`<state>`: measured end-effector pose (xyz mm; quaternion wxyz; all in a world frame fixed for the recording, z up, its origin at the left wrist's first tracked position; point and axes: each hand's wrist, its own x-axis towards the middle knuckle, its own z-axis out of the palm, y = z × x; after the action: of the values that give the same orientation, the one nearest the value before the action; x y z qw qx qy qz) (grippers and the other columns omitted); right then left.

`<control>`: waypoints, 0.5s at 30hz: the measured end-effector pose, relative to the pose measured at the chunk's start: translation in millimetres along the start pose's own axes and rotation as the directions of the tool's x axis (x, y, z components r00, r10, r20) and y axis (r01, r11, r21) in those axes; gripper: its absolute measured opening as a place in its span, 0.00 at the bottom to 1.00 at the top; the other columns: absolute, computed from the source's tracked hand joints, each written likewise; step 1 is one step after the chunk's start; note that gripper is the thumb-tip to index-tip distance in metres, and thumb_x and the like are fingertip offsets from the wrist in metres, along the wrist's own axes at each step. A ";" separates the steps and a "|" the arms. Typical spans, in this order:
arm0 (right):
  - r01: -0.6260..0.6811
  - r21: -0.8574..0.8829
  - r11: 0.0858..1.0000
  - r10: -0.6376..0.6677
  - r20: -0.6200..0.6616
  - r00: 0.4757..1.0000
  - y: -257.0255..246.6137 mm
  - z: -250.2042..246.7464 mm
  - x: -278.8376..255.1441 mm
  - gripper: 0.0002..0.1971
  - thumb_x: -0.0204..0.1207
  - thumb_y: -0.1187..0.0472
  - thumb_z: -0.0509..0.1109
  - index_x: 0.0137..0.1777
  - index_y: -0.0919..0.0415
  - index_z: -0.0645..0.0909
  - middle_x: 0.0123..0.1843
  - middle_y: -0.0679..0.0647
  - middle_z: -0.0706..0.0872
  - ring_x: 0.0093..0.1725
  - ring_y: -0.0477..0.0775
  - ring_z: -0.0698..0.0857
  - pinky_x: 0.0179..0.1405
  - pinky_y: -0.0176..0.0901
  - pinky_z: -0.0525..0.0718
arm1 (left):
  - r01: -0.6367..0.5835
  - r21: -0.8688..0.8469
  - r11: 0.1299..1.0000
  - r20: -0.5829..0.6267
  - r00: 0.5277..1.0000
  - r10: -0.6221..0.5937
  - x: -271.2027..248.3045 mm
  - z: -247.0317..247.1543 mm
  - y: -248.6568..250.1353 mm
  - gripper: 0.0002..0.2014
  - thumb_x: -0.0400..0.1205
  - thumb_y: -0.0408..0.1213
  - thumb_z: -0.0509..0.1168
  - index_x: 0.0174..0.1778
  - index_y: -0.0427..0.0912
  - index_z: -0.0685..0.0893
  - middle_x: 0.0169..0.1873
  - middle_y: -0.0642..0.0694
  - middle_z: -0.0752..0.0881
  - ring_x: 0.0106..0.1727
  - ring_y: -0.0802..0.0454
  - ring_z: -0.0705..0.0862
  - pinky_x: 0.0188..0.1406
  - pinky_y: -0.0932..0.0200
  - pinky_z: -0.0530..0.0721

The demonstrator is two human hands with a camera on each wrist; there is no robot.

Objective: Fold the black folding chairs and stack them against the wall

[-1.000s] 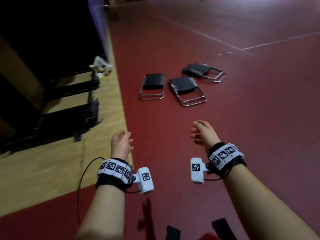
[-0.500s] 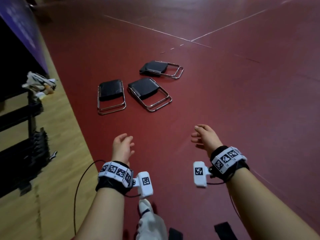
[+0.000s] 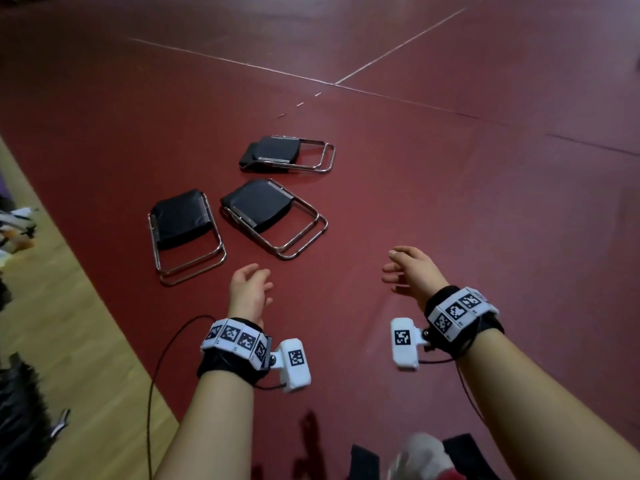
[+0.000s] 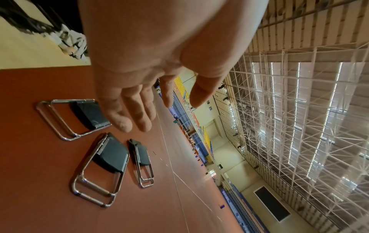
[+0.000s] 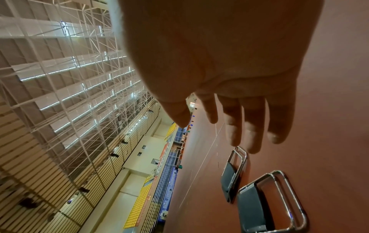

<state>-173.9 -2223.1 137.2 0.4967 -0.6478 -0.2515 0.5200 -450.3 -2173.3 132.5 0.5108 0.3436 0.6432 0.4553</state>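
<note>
Three folded chairs with black seats and chrome frames lie flat on the red floor ahead. In the head view the left chair [image 3: 183, 226] is nearest my left hand [image 3: 250, 288], the middle chair [image 3: 266, 211] lies beside it, and the far chair [image 3: 282, 153] lies behind them. My left hand hovers empty, fingers relaxed, just short of the left chair [image 4: 79, 116]. My right hand [image 3: 410, 271] hangs empty to the right of the middle chair [image 5: 265, 203], fingers loose. The far chair [image 5: 231, 176] shows edge-on in the right wrist view.
A yellow wooden floor strip [image 3: 69, 341] runs along the left. Dark objects [image 3: 17, 427] and some clutter [image 3: 14, 226] sit at its left edge. White court lines [image 3: 242, 65] cross the open red floor [image 3: 485, 202] beyond and to the right.
The view has swung right and closed in on the chairs, which now lie larger and nearer both hands. The dark rack on the left has slid out of sight. Both hands stay empty.
</note>
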 end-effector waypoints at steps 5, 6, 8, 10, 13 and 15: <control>-0.039 0.014 0.999 0.040 -0.057 0.998 -19.1 7.1 89.4 0.09 0.84 0.57 0.65 0.62 0.53 0.76 0.39 0.53 0.84 0.35 0.54 0.83 0.37 0.43 0.76 | 0.038 0.026 0.999 0.060 0.997 -0.040 88.3 52.0 13.6 0.11 0.85 0.35 0.64 0.63 0.48 0.77 0.50 0.50 0.84 0.51 0.50 0.84 0.46 0.52 0.80; -0.045 0.021 0.999 0.046 -0.062 0.997 -24.8 6.9 109.0 0.09 0.84 0.57 0.65 0.61 0.53 0.76 0.39 0.53 0.84 0.35 0.54 0.83 0.37 0.43 0.77 | 0.043 0.027 0.999 0.067 0.997 -0.045 107.0 65.5 17.9 0.11 0.85 0.35 0.64 0.63 0.48 0.77 0.48 0.51 0.84 0.51 0.50 0.83 0.47 0.52 0.80; -0.048 0.031 0.998 0.051 -0.079 0.996 -38.7 4.9 153.8 0.08 0.84 0.57 0.65 0.61 0.53 0.76 0.39 0.53 0.83 0.34 0.54 0.83 0.35 0.42 0.76 | 0.037 0.037 0.999 0.084 0.996 -0.040 145.5 96.5 31.0 0.12 0.85 0.34 0.64 0.64 0.47 0.78 0.47 0.50 0.84 0.51 0.50 0.83 0.47 0.51 0.79; -0.049 0.041 0.998 0.052 -0.094 0.994 -56.8 1.5 205.4 0.08 0.84 0.57 0.65 0.61 0.53 0.75 0.38 0.53 0.83 0.33 0.54 0.82 0.35 0.42 0.75 | 0.033 0.046 0.998 0.104 0.994 -0.037 188.9 131.4 46.0 0.12 0.85 0.34 0.64 0.64 0.46 0.78 0.45 0.49 0.84 0.47 0.52 0.83 0.43 0.53 0.79; -0.050 0.026 0.998 0.052 -0.075 0.996 -95.9 0.5 279.9 0.08 0.84 0.57 0.65 0.61 0.53 0.75 0.37 0.52 0.83 0.32 0.53 0.82 0.36 0.42 0.76 | 0.020 0.049 0.999 0.094 0.995 -0.025 250.9 180.2 79.3 0.13 0.86 0.34 0.64 0.66 0.44 0.78 0.43 0.48 0.83 0.45 0.52 0.83 0.36 0.57 0.79; -0.032 0.023 0.999 0.034 -0.075 0.997 -128.8 1.2 332.5 0.07 0.84 0.57 0.65 0.60 0.53 0.75 0.36 0.51 0.83 0.32 0.52 0.81 0.36 0.42 0.75 | 0.003 0.046 0.999 0.078 0.997 -0.006 291.8 213.6 108.7 0.13 0.86 0.34 0.64 0.66 0.45 0.78 0.47 0.48 0.83 0.50 0.50 0.84 0.36 0.57 0.80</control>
<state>-39.8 -1893.6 112.9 0.5041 -0.6656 -0.2164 0.5060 -316.3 -1820.5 120.3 0.5284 0.3713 0.6338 0.4257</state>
